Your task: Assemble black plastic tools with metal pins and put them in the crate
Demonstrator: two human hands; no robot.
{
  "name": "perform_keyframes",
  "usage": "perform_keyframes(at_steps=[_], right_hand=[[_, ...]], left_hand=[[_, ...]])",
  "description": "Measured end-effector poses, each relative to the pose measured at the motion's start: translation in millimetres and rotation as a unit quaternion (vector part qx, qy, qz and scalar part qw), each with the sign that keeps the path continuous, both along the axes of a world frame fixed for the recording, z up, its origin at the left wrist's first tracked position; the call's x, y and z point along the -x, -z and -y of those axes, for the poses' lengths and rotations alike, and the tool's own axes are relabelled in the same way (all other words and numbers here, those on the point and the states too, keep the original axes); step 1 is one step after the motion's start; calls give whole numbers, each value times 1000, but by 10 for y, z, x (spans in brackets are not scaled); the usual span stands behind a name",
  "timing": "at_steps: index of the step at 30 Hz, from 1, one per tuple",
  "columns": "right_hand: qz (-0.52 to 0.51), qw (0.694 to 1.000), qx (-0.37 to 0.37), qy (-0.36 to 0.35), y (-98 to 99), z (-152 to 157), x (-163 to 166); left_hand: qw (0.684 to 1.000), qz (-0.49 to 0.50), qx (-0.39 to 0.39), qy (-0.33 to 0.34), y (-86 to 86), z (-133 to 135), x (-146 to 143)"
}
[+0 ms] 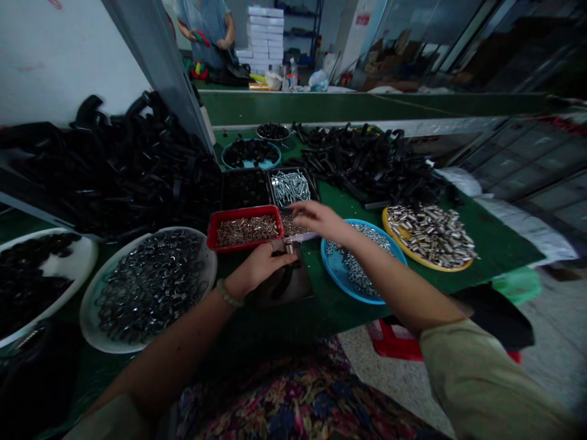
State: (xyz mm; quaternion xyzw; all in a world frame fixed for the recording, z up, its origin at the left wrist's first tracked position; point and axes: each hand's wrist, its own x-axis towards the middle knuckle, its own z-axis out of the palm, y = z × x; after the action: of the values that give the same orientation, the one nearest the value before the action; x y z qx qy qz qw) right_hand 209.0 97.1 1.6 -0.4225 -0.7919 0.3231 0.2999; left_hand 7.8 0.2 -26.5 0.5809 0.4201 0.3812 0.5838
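Observation:
My left hand [261, 267] is closed around a dark, curved plastic part [285, 280], with a shiny metal cylinder [290, 247] upright at its top end. Beneath it lies a flat dark plate [300, 287]. My right hand [323, 221] reaches over a small bin of tiny metal pieces [293, 226], fingers bent and apart, and I see nothing in them. Left of that bin stands a red tray [211, 235] of copper-coloured screws or pins. Behind it, a black tray holds long silvery screws [291, 186].
A blue basin [337, 275] of nuts and a yellow tray [428, 261] of metal sleeves stand right. White basins of metal rings [151, 284] and black pieces [34, 275] stand left. Black parts are heaped at left [137, 165] and back right [367, 159]. Another person [206, 30] works across the bench.

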Motion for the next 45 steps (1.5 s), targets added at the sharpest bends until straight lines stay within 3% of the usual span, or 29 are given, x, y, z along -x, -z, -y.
perform_keyframes(at_steps=[1,4,8,10,13,15,17,20,24,27,30,34,40,45], right_hand=[[-16,988,-15,153,8,-211,-118],[-34,953,-36,300,84,-739,-545],[-61,929,-31,365,203,-1080,-934],[-76,925,-30,371,245,-1112,-970],[-95,924,-20,369,310,-924,-834],[-129,930,9,345,348,-600,-643],[-219,934,66,274,353,-150,-413],[-354,913,158,127,299,533,-86],[-322,925,188,68,262,1056,201],[-256,937,235,39,284,1188,318],[-275,919,279,50,280,1240,389],[-285,913,275,99,291,1282,431],[-259,904,328,91,374,1324,485],[-226,913,334,65,319,1392,532]], left_hand=[[1000,11,5,-13,-56,-3,22],[996,-66,-33,-45,-210,59,136],[949,-254,-153,-107,-285,170,287],[926,-295,-185,-146,-266,195,323],[932,-279,-177,-150,-191,209,325],[942,-255,-168,-142,-125,221,302],[951,-231,-159,-134,-65,247,275],[965,-191,-132,-118,-24,311,254],[978,-152,-102,-101,-63,434,276],[981,-137,-103,-94,-88,526,309],[983,-118,-103,-98,-70,591,337],[985,-102,-88,-104,-30,641,355],[987,-92,-95,-92,-29,699,356],[988,-93,-92,-86,-70,759,312]])
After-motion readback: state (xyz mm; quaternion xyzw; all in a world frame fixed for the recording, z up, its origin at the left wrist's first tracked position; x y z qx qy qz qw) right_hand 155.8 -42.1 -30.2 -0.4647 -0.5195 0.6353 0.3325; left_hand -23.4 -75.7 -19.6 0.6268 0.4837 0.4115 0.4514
